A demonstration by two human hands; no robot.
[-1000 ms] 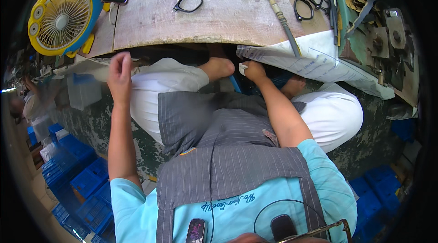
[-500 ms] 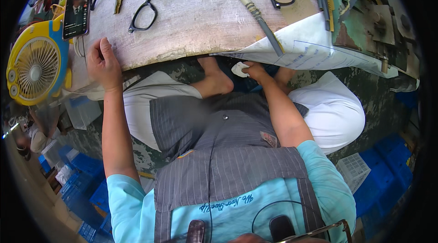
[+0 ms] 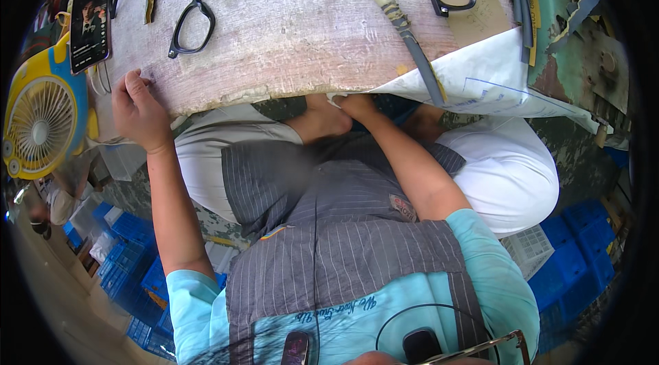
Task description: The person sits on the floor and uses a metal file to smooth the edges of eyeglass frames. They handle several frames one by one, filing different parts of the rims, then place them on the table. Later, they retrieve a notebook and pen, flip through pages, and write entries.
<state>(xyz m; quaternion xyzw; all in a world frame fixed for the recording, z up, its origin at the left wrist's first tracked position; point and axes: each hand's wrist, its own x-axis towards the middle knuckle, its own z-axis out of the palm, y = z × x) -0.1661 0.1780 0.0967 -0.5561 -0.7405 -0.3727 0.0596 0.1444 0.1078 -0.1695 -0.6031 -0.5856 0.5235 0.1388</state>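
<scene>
My left hand rests at the left front edge of the worktable, its fingers curled in and the thumb laid along them; nothing shows in it. Below the table's front edge, my right hand is closed on a crumpled white cloth. Only a small bit of that cloth shows, close against a bare foot. A black eyeglass frame lies on the tabletop, up from my left hand. Another black eyeglass frame lies on brown card at the right.
A phone with its screen lit leans by a yellow and blue fan at the left. A grey rod wrapped with tape crosses the table's front edge. White printed sheeting hangs over the edge. Blue crates stand behind me.
My right hand has moved left with the white cloth, to the foot under the table edge, and the cloth is now mostly hidden. My left hand stays at the table edge; the whole view has shifted slightly.
</scene>
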